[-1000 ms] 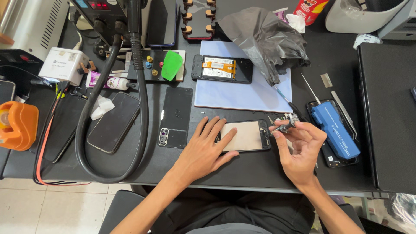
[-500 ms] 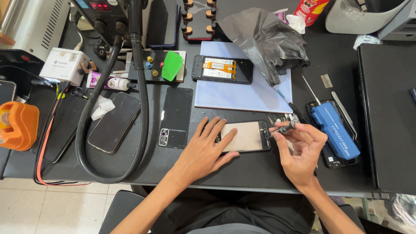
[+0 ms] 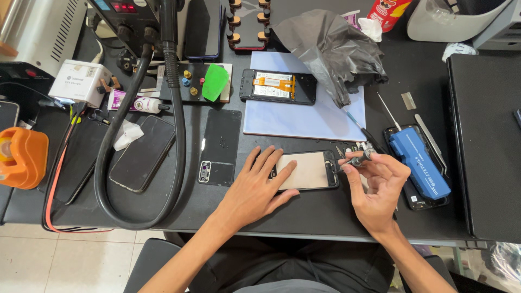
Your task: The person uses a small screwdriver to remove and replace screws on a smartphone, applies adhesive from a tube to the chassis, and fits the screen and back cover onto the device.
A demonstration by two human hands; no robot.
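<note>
An opened phone (image 3: pixel 310 170) lies face down on the black workbench (image 3: pixel 304 211), showing a pale beige inner plate. My left hand (image 3: pixel 258 187) rests flat on the phone's left end, fingers spread, pinning it down. My right hand (image 3: pixel 380 187) pinches a small screwdriver (image 3: pixel 358 159) whose tip points at the phone's right end. A removed black back cover (image 3: pixel 219 146) with a camera cutout lies to the left of my left hand.
A second opened phone (image 3: pixel 278 87) sits on a light blue mat (image 3: pixel 309 116). A blue tool case (image 3: pixel 419 161), tweezers (image 3: pixel 431 142) and a crumpled black bag (image 3: pixel 328 46) are to the right. A thick black hose (image 3: pixel 176 135), another phone (image 3: pixel 142 153) and an orange object (image 3: pixel 21 157) occupy the left.
</note>
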